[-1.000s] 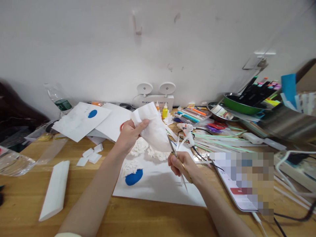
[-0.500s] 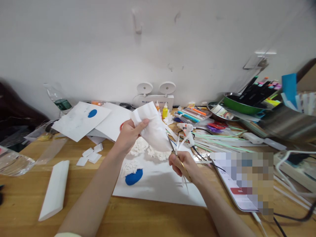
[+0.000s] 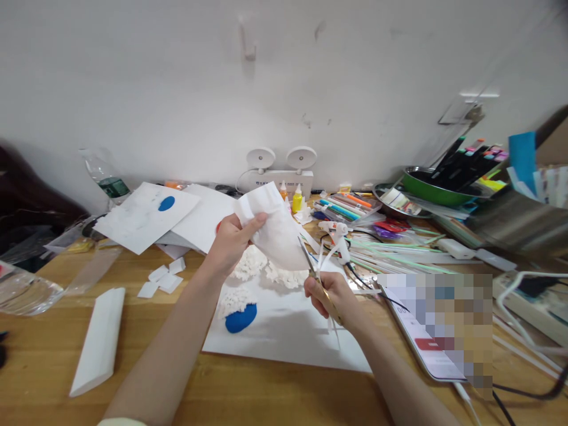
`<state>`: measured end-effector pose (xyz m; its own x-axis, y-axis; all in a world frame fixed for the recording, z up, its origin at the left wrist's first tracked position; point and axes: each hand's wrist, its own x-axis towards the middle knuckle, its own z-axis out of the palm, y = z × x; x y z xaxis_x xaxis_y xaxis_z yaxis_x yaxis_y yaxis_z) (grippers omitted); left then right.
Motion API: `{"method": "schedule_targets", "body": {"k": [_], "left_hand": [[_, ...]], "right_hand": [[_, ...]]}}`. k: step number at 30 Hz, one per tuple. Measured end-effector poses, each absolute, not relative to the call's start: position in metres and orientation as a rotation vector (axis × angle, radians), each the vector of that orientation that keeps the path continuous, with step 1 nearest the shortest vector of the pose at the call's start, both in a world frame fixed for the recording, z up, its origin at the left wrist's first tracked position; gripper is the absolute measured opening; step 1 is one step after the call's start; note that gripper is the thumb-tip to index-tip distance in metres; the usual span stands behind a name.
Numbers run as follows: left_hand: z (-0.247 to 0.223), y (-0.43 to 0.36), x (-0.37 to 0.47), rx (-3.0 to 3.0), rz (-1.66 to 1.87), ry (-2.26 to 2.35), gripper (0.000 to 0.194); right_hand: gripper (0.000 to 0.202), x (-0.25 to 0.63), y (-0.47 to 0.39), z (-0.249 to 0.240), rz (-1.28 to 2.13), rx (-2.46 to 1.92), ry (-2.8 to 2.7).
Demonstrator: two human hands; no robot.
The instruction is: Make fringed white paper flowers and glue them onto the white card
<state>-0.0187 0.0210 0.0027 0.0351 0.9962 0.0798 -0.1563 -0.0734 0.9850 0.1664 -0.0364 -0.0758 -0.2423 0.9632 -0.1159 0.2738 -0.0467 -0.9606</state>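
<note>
Between the thumb and fingers of my left hand [image 3: 235, 239] is a folded piece of thin white paper [image 3: 277, 234], held up over the table. My right hand [image 3: 328, 296] is closed round the gold handles of a pair of scissors [image 3: 307, 257], whose blades point up and lie at the paper's right edge. Thin white strips hang below my right hand. Underneath, a white sheet [image 3: 293, 337] lies flat, bearing crumpled white clumps [image 3: 251, 263] and a blue oval [image 3: 241, 318] partly covered by one clump.
A folded white paper [image 3: 98, 343] and several small white squares [image 3: 168, 282] lie on the left. Behind my right hand are a glue gun [image 3: 337, 236] and pale strips. A phone [image 3: 426, 337] lies on the right, near a green bowl [image 3: 439, 189] of markers.
The scissors and my right hand have shifted very slightly right, and the blades now sit at the paper's edge. My left hand keeps its hold nearly unmoved.
</note>
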Motion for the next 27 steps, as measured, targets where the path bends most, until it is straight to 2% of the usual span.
{"method": "schedule_targets", "body": {"k": [8, 17, 27], "left_hand": [[0.003, 0.021, -0.019, 1.162, 1.304, 1.033, 0.036], [-0.001, 0.019, -0.014, 1.208, 1.242, 1.003, 0.032], [-0.012, 0.018, -0.006, 1.284, 1.194, 0.986, 0.033]], "right_hand": [[0.053, 0.166, -0.035, -0.079, 1.361, -1.375, -1.541], [0.055, 0.168, -0.038, -0.083, 1.346, -1.167, -1.572], [0.056, 0.168, -0.037, -0.082, 1.294, -1.206, -1.545]]}}
